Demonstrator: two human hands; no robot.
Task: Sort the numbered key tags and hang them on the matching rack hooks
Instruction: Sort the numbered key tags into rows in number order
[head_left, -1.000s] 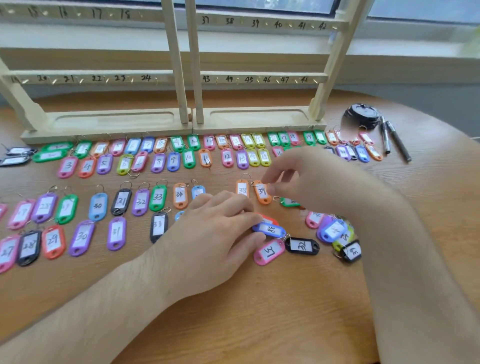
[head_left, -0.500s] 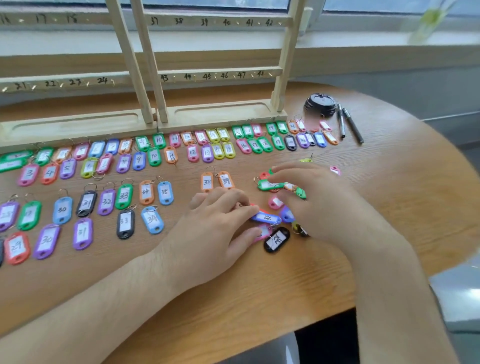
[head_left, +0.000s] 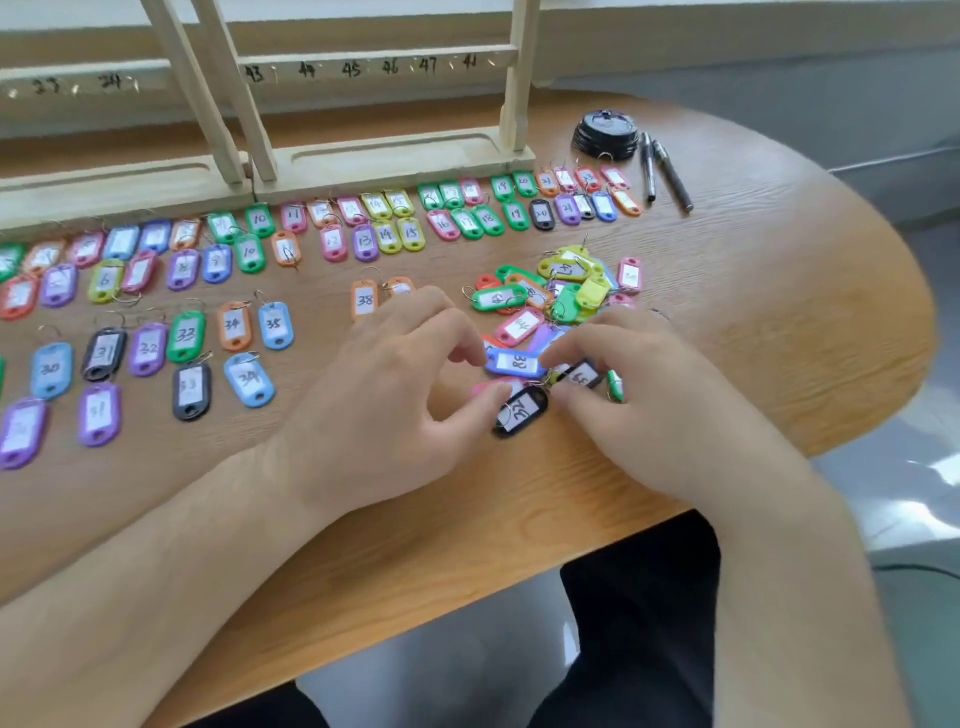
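A person sorting numbered key tags works at a loose heap (head_left: 566, 286) of unsorted tags on the right of a wooden counter (head_left: 753, 322), near its front edge. The left grip (head_left: 395, 400) is curled, its thumb touching the ring end of a black tag (head_left: 521, 410) and its forefinger at the left end of a blue tag (head_left: 514, 362). Motion blur makes it impossible to tell whether it pinches either one. The right grip (head_left: 649, 410) appears to pinch a second black tag (head_left: 583, 374) between thumb and forefinger, with a green tag (head_left: 615, 385) lying just beside its fingers. These tags lie face up but turned away from the person, which likely explains the fingertip handling: each must be spun round to be read. To the left, sorted tags (head_left: 234, 327) lie in ordered rows, rings pointing toward the rack (head_left: 395, 156), apparently staged in sequence so they can go up in one pass. An orange tag marked 38 (head_left: 364, 300) sits at the end of one such row, just beyond the left knuckles. No tag shows hanging beneath the numbered rail (head_left: 363, 65) in the visible part of the rack, so hanging looks not yet begun. Two pens (head_left: 670, 174) and a round black object (head_left: 605, 132) rest at the far right, probably kept clear of the working area.
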